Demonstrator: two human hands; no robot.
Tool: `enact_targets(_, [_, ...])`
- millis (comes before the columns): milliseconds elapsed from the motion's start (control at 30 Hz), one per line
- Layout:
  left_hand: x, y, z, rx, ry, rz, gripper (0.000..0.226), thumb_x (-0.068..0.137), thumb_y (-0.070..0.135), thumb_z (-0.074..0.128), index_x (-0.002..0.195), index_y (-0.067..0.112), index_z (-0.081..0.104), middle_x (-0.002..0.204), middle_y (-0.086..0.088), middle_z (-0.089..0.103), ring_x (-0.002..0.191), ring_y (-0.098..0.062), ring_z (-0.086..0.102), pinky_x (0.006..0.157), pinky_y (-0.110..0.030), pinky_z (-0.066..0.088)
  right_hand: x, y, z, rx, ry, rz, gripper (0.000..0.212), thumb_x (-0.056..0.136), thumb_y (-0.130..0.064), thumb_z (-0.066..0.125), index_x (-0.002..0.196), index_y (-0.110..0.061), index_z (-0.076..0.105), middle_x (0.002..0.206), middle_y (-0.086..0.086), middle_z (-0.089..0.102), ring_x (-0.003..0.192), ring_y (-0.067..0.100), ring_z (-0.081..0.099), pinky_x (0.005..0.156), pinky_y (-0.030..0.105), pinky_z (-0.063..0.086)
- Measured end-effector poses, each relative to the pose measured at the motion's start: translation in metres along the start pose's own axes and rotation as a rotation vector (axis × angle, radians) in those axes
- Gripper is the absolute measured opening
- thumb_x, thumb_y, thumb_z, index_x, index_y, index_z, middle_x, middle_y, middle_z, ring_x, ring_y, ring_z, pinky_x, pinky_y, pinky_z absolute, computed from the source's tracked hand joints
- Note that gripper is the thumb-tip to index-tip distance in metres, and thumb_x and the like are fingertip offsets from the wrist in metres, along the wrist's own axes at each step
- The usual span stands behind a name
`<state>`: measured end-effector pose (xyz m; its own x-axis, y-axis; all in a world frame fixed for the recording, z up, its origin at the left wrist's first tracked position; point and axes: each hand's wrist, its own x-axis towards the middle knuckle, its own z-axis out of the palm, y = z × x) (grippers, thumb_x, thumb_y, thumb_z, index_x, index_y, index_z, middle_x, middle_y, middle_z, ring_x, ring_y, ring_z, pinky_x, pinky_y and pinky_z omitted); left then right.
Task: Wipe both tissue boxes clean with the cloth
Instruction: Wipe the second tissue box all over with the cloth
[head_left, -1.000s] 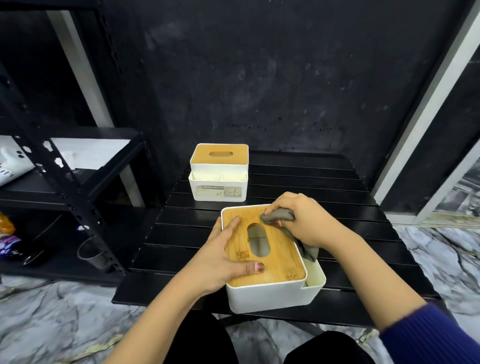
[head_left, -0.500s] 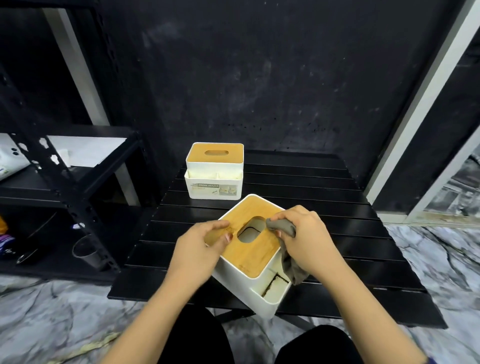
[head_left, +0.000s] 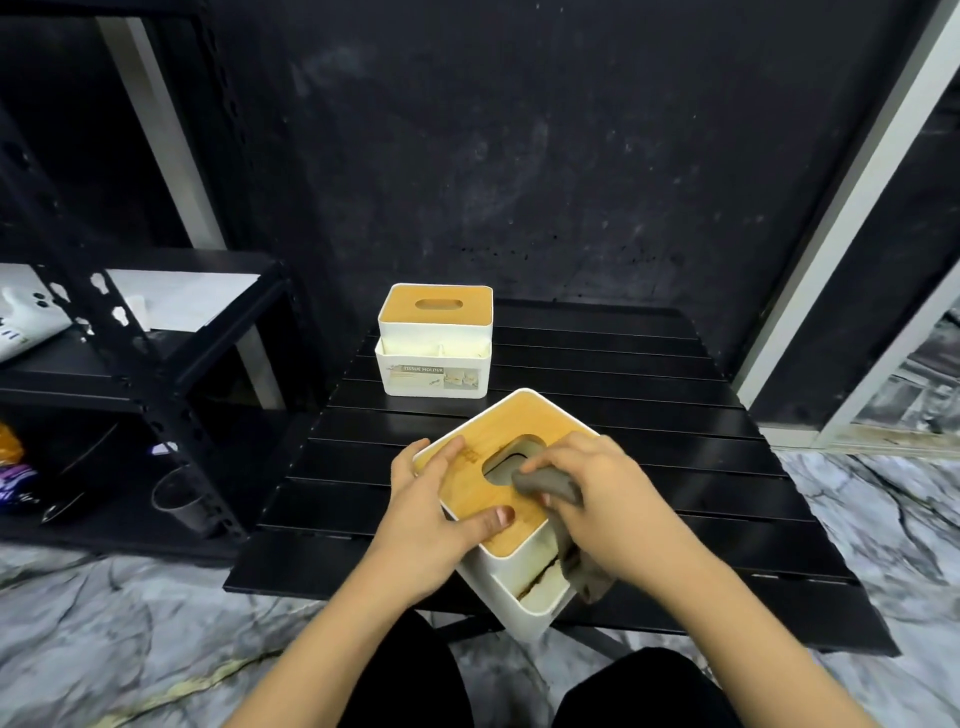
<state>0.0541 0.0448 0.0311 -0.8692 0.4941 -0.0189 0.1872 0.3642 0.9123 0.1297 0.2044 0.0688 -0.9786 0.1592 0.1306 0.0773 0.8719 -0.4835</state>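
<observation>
Near tissue box (compartment stained), cloth on lid, right hand

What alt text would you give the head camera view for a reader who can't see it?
A right hand wipes a grey cloth across the wooden lid of the near tissue box, steadied by the left hand. A second tissue box stands behind on the black slatted table.
</observation>
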Motion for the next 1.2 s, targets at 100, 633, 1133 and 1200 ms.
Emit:
enact_targets(100, [0.004,0.000,-0.001,-0.007,-0.022,-0.001,0.084,0.071,0.028,0.079,0.142,0.025,0.034,0.140,0.006,0.020,0.116,-0.003,0.034,0.095,-0.014,0.028,0.011,0.019,-0.011,0.008,0.059,0.094,0.027,0.088,-0.015,0.053,0.101,-0.035,0.065,0.106,-0.011,0.053,0.103,0.015,0.042,0.092,0.041,0.040])
enact_targets(633, [0.036,-0.001,-0.024,-0.027,-0.274,-0.037,0.082,0.072,0.027,0.077,0.142,0.031,0.036,0.133,0.009,0.036,0.119,-0.007,0.039,0.096,-0.011,0.029,0.007,0.044,-0.027,-0.013,0.031,0.096,0.028,0.086,-0.012,0.057,0.095,-0.037,0.064,0.097,-0.020,0.050,0.099,0.015,0.046,0.088,0.038,0.043])
enact_targets(1133, [0.052,-0.003,-0.009,-0.154,-0.240,-0.036,0.059,0.081,0.016,0.071,0.133,0.031,0.049,0.141,0.013,0.039,0.107,0.003,0.053,0.084,-0.007,0.044,0.008,0.053,-0.021,0.024,0.138,0.127,0.025,0.086,-0.011,0.058,0.100,-0.031,0.065,0.102,-0.008,0.052,0.098,0.014,0.045,0.084,0.035,0.045])
enact_targets(1200, [0.052,-0.003,-0.009,-0.192,-0.264,-0.038,0.051,0.081,0.014,0.071,0.125,0.034,0.055,0.141,0.013,0.041,0.098,0.006,0.056,0.074,-0.005,0.046,0.010,0.053,-0.025,0.021,0.111,0.138,0.026,0.087,-0.011,0.056,0.098,-0.033,0.064,0.102,-0.009,0.051,0.098,0.013,0.042,0.086,0.035,0.043])
